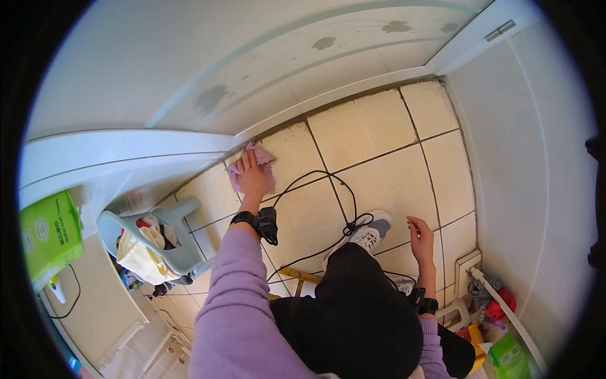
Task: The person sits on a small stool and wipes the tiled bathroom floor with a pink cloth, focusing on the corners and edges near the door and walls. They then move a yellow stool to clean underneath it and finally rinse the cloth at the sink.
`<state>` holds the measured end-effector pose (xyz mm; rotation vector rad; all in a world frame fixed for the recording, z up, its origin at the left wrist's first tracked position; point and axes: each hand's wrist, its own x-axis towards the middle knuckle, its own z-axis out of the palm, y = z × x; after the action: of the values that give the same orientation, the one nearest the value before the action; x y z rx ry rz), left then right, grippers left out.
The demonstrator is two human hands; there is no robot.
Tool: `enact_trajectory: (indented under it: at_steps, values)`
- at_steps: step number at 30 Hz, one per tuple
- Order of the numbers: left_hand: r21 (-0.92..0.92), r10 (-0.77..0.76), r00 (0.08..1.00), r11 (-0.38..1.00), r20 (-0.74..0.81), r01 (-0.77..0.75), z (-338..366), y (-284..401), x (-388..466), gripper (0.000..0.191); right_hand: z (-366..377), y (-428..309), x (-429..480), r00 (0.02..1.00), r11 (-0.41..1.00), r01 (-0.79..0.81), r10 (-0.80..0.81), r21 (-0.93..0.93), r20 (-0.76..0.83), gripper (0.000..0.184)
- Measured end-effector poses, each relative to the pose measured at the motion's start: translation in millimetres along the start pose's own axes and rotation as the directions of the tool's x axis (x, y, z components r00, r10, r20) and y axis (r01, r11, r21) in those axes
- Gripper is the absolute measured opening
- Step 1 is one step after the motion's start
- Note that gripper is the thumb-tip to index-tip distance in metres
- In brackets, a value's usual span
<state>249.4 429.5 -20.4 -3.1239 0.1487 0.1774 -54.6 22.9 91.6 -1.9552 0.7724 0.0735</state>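
Note:
A pink cloth [261,153] lies crumpled on the cream floor tiles [378,175], close to the bottom edge of a white door with leaf patterns [284,57]. My left hand [252,177] rests palm down on this cloth, fingers pointing toward the door frame. Some of the cloth is hidden under the palm. To the right of my shoe [372,232], my right hand [421,239] hangs above the tiles with nothing in it, its fingers loosely bent. Each wrist wears a black strap with a small device.
A black cable [352,189] loops across the tiles by my shoe. At left stands a pale blue plastic stool or chair [189,251] bearing clothes, near a green tissue pack [49,237]. A white pipe [509,315] and a red cloth [501,305] are at lower right.

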Motion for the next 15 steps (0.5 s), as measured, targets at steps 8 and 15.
enact_trajectory:
  at_steps: [8,15]
  values:
    - [-0.211,0.258,0.966,0.943,-0.02,-0.256,-11,188,26,0.065,26,5,-7,0.996,1.0,0.021,-0.018,-0.023,0.088,0.022]
    - [-0.329,0.493,0.869,0.814,-0.045,-0.479,-7,194,34,0.067,14,0,-2,0.995,0.998,0.018,-0.012,-0.054,0.104,0.022]
